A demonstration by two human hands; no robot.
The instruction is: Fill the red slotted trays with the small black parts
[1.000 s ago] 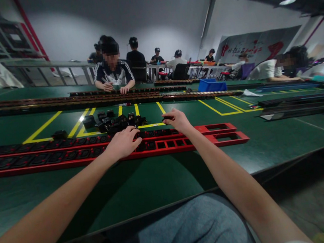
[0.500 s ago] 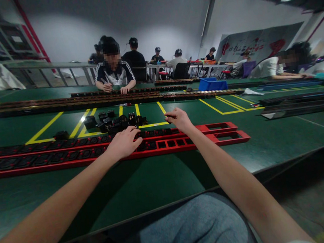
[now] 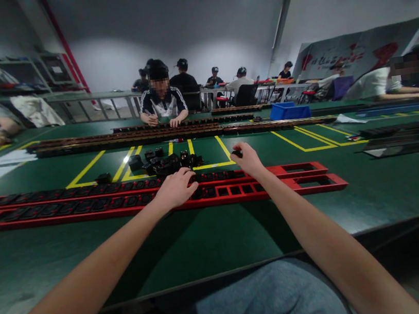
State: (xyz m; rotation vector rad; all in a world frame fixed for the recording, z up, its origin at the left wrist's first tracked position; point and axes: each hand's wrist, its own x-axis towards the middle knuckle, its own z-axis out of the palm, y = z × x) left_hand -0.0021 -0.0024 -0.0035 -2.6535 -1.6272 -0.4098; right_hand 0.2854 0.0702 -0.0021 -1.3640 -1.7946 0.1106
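Two long red frames lie side by side across the green table, their slots filled with black square parts along most of the length. Over the middle of the frames lies my left hand, palm down, fingers stretched and thumb apart. Its fingertips touch the back frame. My right hand is farther right, above the back frame, pinching a small black part between thumb and fingers. Just below it, several slots of the front frame are unfilled. A heap of loose black parts lies behind my left hand.
Long dark strips run across the table beyond yellow tape lines. Farther back is a blue bin. A co-worker sits opposite, and others sit at both sides. More dark strips lie at the right.
The camera view has turned a little left and up, so everything appears shifted right and down. My right hand still pinches the small black part; my left hand stays on the frames.
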